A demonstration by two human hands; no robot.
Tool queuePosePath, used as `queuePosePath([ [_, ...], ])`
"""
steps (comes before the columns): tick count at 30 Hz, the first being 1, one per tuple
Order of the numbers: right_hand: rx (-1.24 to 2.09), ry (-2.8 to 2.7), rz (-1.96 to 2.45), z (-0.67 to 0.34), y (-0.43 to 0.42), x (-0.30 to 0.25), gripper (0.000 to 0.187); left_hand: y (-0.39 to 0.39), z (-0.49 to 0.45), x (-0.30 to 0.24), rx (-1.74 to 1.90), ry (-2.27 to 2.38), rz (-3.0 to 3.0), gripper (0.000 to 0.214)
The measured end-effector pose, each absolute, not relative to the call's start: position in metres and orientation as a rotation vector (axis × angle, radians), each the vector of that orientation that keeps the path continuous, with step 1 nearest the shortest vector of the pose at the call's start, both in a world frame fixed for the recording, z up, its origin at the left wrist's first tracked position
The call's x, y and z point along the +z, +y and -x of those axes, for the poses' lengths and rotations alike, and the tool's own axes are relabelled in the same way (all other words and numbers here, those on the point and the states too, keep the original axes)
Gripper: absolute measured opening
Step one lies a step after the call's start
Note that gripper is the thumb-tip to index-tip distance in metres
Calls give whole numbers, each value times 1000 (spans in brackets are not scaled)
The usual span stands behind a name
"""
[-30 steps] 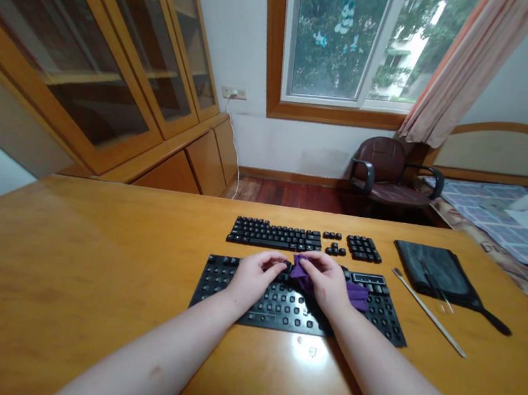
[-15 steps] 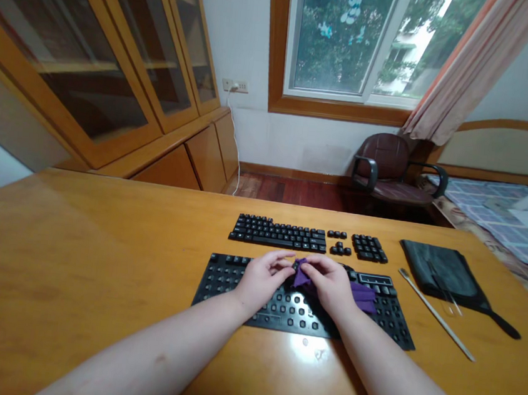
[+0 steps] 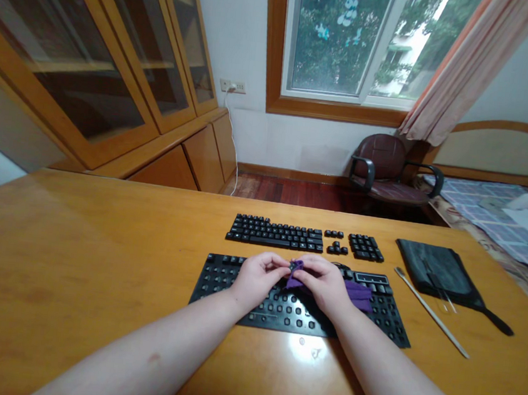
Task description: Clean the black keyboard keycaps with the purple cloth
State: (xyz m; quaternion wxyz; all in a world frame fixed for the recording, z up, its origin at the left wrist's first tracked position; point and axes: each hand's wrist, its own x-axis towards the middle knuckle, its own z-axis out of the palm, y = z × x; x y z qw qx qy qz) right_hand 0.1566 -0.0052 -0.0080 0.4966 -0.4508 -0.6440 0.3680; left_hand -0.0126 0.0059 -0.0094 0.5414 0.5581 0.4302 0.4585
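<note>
A black keyboard base (image 3: pixel 274 320) with most of its keycaps off lies on the desk under both hands. Above it, my left hand (image 3: pixel 259 279) pinches a small dark keycap (image 3: pixel 292 266), partly hidden by the fingers. My right hand (image 3: pixel 325 284) is closed on a purple cloth (image 3: pixel 360 295), one end of which is bunched against the keycap while the rest trails to the right over the base. Behind the base, loose black keycaps (image 3: pixel 274 233) are laid out in keyboard order, with separate groups of keycaps (image 3: pixel 366 248) to their right.
To the right lie a long thin brush (image 3: pixel 431 312) and a black pouch (image 3: pixel 442 276) with a wire tool (image 3: pixel 438 285) on it. The wooden desk (image 3: pixel 72 265) reaches far left. Beyond it are a chair (image 3: pixel 380 166), a bed and a glass-fronted cabinet.
Both hands stay over the keyboard base. The left fingers have closed in on the keycap, and the cloth end has shifted slightly around it. The whole view has moved a little.
</note>
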Motion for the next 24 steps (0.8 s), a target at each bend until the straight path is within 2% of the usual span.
queuePosePath([
  [15,918,-1423,1162,-155,-5,-5,3,7,12,-12,1073,1016,-1338,10],
  [24,975,-1313,1180,-153,-5,-8,15,5,13,-6,1061,1010,-1422,9],
])
